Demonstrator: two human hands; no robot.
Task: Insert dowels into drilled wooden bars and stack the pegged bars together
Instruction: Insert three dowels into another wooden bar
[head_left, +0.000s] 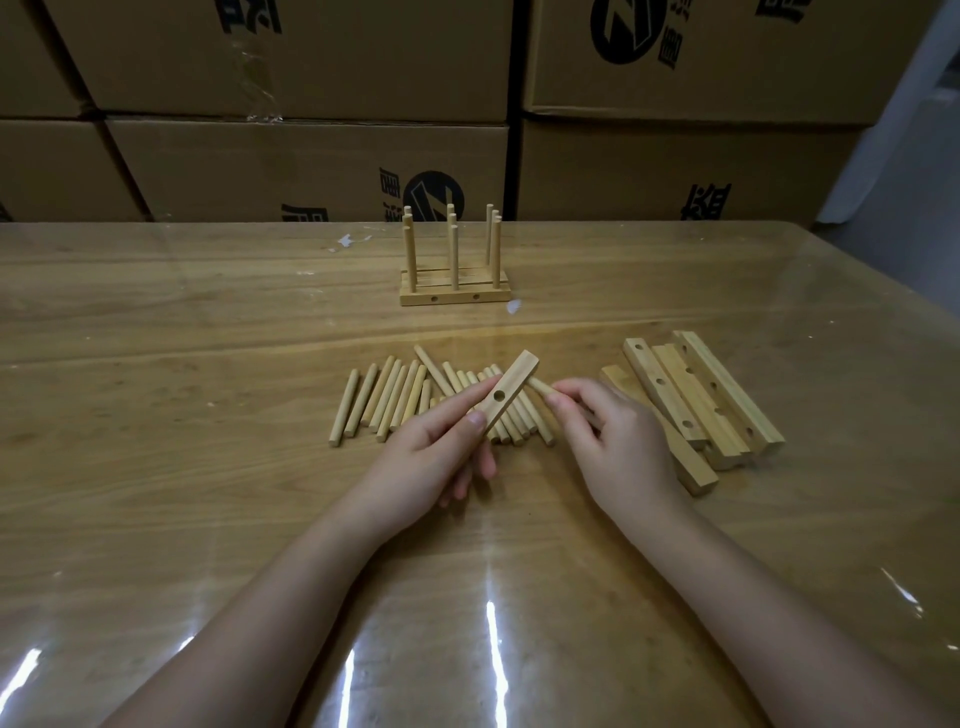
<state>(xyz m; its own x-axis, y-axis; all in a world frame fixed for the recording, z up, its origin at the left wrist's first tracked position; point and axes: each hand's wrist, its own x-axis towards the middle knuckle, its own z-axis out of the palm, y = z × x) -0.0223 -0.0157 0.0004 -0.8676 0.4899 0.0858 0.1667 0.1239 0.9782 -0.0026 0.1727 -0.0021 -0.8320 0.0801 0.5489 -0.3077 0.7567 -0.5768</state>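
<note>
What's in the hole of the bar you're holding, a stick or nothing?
Empty: the hole in the held bar shows no dowel end; the right hand pinches a dowel just beside the bar.

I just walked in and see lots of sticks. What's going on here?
A person is fitting wooden pieces together. The left hand holds a drilled bar over the loose dowels, and the right hand pinches a dowel beside it. More bars lie to the right; a stack of pegged bars stands farther back.

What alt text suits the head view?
The left hand grips a drilled bar over loose dowels on a table, while the right hand pinches a dowel beside it. A pile of bars lies to the right; a pegged stack stands behind.
</note>
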